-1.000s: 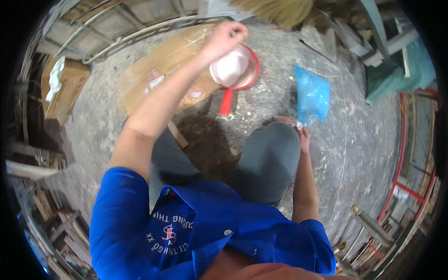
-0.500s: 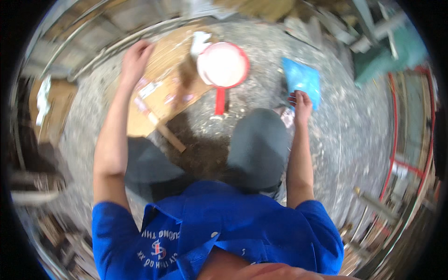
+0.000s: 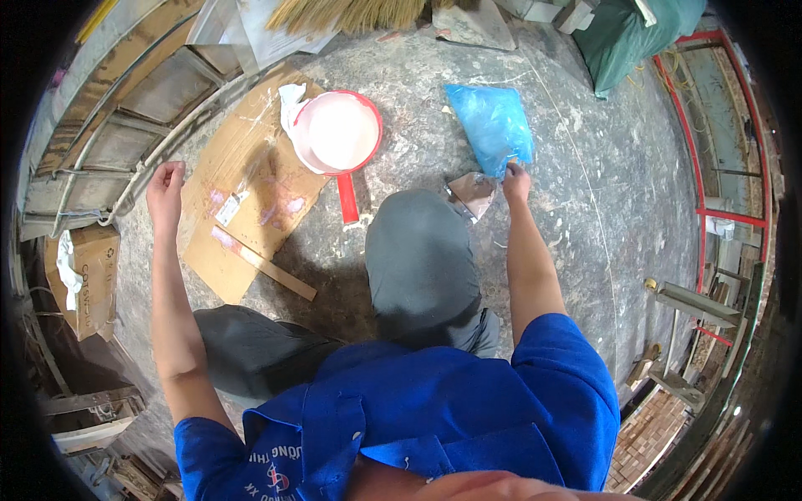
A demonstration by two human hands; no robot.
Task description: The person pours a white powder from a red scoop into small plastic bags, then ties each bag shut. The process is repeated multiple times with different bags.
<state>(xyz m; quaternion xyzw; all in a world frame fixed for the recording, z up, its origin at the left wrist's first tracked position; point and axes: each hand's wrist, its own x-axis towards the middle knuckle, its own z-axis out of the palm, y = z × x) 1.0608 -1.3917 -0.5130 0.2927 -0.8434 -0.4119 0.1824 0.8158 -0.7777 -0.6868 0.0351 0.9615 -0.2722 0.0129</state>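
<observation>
My right hand is closed in a pinch on the near corner of a blue plastic bag, which lies on the floor ahead and to the right. A small brownish packet lies just left of these fingers. On the other side, my left hand is held up near the left edge of a flattened cardboard sheet, its fingers curled and no object visible in them. Between the hands, a red-rimmed round pan with a red handle holds pale, whitish contents. It sits partly on the cardboard.
A thin wooden strip lies across the cardboard's near edge. White crumpled material touches the pan's left side. Broom bristles and a green sack are at the far side. A red-edged frame stands at right.
My right hand has closed on the bag's near corner. My left hand has drawn back nearer to me, left of the cardboard. The whole view has shifted.
</observation>
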